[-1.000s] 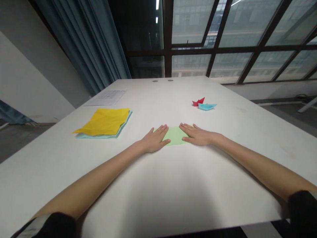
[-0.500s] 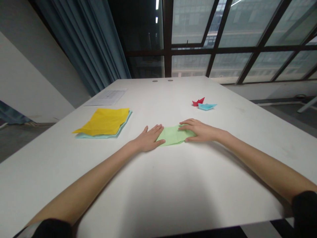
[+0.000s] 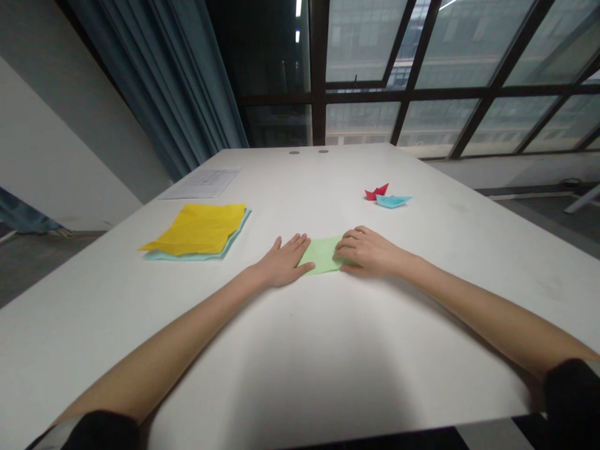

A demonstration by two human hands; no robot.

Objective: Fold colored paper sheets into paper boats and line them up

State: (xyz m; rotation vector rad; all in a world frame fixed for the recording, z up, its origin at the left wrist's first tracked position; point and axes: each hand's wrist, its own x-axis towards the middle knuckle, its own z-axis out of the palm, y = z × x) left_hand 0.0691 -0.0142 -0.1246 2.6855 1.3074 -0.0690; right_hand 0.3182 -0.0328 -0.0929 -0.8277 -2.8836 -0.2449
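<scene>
A light green folded sheet of paper (image 3: 321, 255) lies on the white table between both hands. My left hand (image 3: 284, 262) rests flat on its left end, fingers stretched out and thumb apart along the near edge. Over the right end, my right hand (image 3: 368, 253) has its fingers bent and close together, with the thumb at the near edge. That end of the paper is mostly hidden under the right hand. Beyond the right hand stand a red folded paper boat (image 3: 377, 192) and a light blue folded paper boat (image 3: 393, 201), side by side.
Left of my hands, a yellow sheet (image 3: 201, 228) tops a stack with pale blue-green paper (image 3: 229, 245) beneath. A printed sheet (image 3: 204, 184) lies farther back on the white table (image 3: 290, 350). Windows and a blue curtain (image 3: 169, 81) stand behind.
My right hand has shifted slightly left over the green paper, and its fingers have curled and drawn together. My left hand stays flat in place.
</scene>
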